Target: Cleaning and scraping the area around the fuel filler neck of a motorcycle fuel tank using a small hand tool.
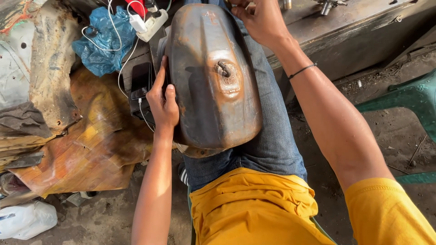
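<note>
Dirt floor and workshop clutter lie around me as I sit in my yellow shirt [254, 208] and jeans, with a rusty, dented brown metal fuel tank [213, 77] resting along my thigh, its long axis running away from me toward the dark metal workbench [359, 36]. My left hand [162, 102] clasps the tank's near left edge, fingers curled behind the rim. Farther off, my right hand [261, 20] grips the far end; its fingertips are hidden, so I cannot tell how tightly. A crumpled blue plastic bag [104, 43] lies beyond, left.
</note>
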